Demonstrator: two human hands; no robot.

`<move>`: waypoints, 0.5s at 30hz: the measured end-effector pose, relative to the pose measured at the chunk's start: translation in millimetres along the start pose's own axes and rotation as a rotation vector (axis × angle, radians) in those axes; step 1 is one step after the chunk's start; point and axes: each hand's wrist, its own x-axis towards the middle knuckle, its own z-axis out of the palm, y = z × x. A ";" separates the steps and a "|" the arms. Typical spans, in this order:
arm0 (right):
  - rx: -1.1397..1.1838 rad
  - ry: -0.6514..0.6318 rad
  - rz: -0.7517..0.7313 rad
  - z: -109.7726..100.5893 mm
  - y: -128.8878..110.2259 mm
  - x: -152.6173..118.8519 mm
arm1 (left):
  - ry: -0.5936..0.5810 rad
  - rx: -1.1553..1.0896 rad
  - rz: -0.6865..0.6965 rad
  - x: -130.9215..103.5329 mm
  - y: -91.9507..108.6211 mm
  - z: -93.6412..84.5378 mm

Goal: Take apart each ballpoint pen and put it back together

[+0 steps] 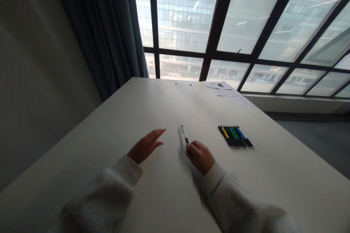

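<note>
A white pen (185,133) with a dark grip is pinched at its near end by my right hand (200,156), its other end pointing away from me. My left hand (147,145) hovers to the left of the pen, thumb and fingers apart with nothing between them. To the right of my right hand lies a row of pens (235,137), side by side, mostly black with yellow, green and blue parts. The tip of the held pen is hidden by my fingers.
The white table (104,145) stretches to a window (186,14) at the back. Printed papers (225,90) lie at its far right edge. Two small white pieces with dark spots (175,84) sit near the far edge. A dark curtain (109,25) hangs at the left.
</note>
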 end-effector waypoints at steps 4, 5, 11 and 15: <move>-0.105 0.044 0.036 -48.4 56.9 -40.0 | -0.019 -0.022 0.004 -1.1 -1.1 2.9; -0.128 0.047 0.051 -56.9 68.4 -48.0 | -0.026 -0.027 0.005 -1.4 -1.2 4.5; -0.253 0.046 0.189 -66.3 102.1 -66.2 | -0.062 -0.041 -0.004 -1.2 2.3 8.2; -0.311 0.038 0.274 -62.0 106.1 -67.1 | -0.068 -0.038 -0.012 -0.2 4.4 6.3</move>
